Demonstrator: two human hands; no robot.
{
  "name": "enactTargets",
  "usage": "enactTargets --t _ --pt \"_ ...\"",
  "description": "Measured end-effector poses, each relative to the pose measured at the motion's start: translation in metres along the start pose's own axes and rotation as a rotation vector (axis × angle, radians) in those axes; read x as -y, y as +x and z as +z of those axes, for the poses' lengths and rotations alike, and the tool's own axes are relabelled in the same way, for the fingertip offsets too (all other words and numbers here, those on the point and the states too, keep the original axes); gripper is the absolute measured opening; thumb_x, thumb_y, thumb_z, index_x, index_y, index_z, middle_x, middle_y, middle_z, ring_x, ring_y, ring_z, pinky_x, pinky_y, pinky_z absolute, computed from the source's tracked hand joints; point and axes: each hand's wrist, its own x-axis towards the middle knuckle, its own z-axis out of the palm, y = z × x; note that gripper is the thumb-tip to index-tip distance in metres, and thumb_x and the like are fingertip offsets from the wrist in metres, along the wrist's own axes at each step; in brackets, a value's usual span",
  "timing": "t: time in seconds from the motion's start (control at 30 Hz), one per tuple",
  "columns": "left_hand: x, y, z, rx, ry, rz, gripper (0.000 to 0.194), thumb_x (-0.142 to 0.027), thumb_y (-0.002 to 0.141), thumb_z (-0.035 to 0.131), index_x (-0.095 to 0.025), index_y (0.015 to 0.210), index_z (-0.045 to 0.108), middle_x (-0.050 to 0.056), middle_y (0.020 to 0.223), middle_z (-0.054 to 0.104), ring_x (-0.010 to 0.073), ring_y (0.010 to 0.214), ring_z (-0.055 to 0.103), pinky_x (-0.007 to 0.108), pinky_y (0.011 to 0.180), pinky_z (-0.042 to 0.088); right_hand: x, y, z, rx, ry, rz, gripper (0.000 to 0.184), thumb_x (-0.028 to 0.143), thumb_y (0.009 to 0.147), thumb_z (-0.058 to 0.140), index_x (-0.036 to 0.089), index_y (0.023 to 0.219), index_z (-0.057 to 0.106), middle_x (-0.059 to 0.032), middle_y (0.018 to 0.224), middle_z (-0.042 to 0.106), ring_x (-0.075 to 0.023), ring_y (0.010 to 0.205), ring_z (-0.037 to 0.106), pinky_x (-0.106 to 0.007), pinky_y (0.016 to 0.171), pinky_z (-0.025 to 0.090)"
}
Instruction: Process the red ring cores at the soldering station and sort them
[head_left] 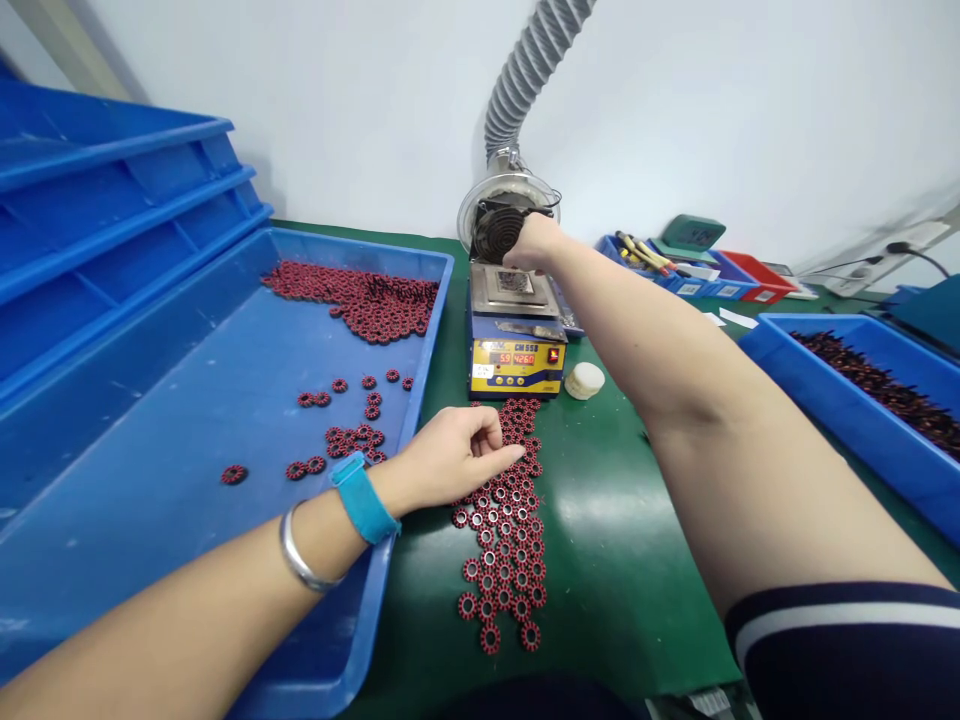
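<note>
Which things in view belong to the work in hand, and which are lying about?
Likely in use:
red-and-black toothed rings, by the left hand
yellow-and-blue boxy machine, by the right hand
blue plastic tray of rings

Seemingly lying about:
round whitish block
yellow-handled slim tools
green digital display

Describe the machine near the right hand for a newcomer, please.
Follow the grey ribbed hose down to the green table. Below the hose's end, near the right hand, stands a box-shaped machine. Unlike its neighbours, it has a yellow front panel with glowing red digits.
</note>
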Motion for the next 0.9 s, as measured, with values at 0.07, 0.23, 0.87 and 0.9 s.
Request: enactTargets --t 0.07,0.23,0.87,0.9 --pt "0.000 0.000 0.000 0.002 -0.002 0.001 0.028 -0.037 0.081 0.060 -0.018 0.064 0.049 -0.004 0.056 0.048 0.0097 0.052 0.041 0.023 0.051 0.033 -0.004 0.004 0.000 -0.018 -0.027 0.046 0.030 0.005 0.052 0.081 0.009 0.075 0.062 -0.0133 0.077 0.062 -0.0366 0.106 0.061 -0.044 0.088 0.054" --pt "-0.001 0.001 -0.001 0.007 -0.011 -0.005 0.027 -0.037 0.081 0.060 -0.018 0.064 0.049 -0.004 0.057 0.050 0.0099 0.053 0.042 0.023 0.052 0.034 0.001 0.003 -0.021 0.038 0.108 0.210 0.027 0.012 0.053 0.083 0.016 0.063 0.059 -0.0051 0.061 0.058 -0.0269 0.079 0.065 -0.044 0.069 0.059" --pt "-0.008 -0.002 0.000 -0.166 -0.417 -0.089 0.029 -0.032 0.065 0.077 -0.014 0.077 0.058 -0.002 0.065 0.059 0.0081 0.056 0.052 0.024 0.058 0.044 0.050 -0.229 -0.025 0.074 0.911 0.150 0.034 0.043 0.059 0.084 0.019 0.078 0.070 -0.0016 0.072 0.068 -0.0119 0.062 0.062 -0.029 0.064 0.056" --pt "-0.009 -0.002 0.000 -0.176 -0.467 -0.095 0.031 -0.031 0.062 0.079 -0.014 0.078 0.059 -0.002 0.066 0.060 0.0085 0.058 0.054 0.024 0.060 0.045 0.050 -0.241 -0.020 0.034 0.893 0.115 0.032 0.040 0.061 0.083 0.020 0.081 0.069 -0.0019 0.075 0.069 -0.0131 0.065 0.064 -0.030 0.066 0.057"
